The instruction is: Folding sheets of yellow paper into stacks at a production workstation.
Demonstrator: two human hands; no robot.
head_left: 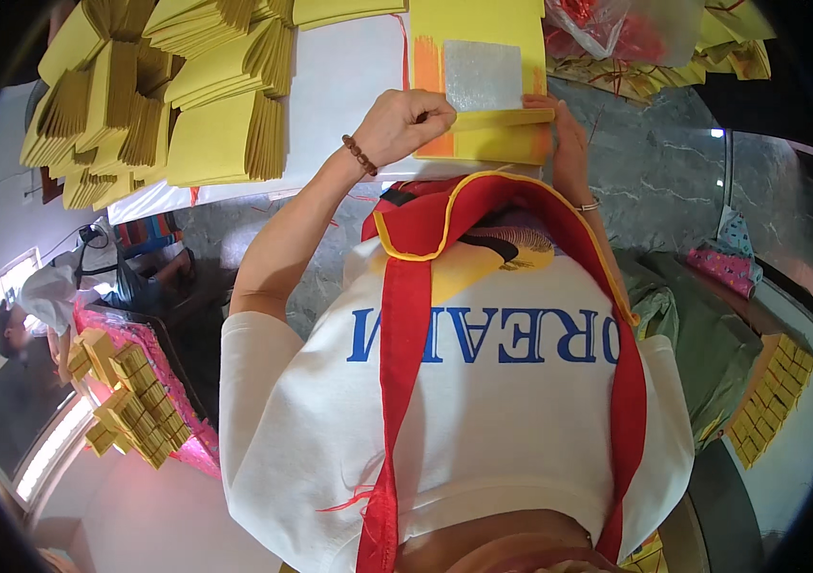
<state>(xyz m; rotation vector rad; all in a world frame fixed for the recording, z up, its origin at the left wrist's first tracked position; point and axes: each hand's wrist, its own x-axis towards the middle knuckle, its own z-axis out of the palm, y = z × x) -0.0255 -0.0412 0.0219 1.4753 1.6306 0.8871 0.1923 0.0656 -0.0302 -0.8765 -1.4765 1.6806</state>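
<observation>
A yellow paper sheet (483, 145) with orange bands and a silver square (484, 74) lies in front of me on the white-topped table. Its near edge is turned up into a flat fold. My left hand (401, 124), with a brown bead bracelet (359, 155), is closed at the left end of this fold, its fingertips partly hidden. At the right end, my right hand (569, 138) grips the fold, fingers over its upper edge and thumb out of sight.
Bundles of folded yellow paper (225, 134) crowd the table's left. A clear plastic bag with red contents (607, 24) sits at the far right. Behind on the left, another person (48, 296) is beside a pink-covered table (198, 435) with yellow stacks. More yellow bundles (771, 396) stand at right.
</observation>
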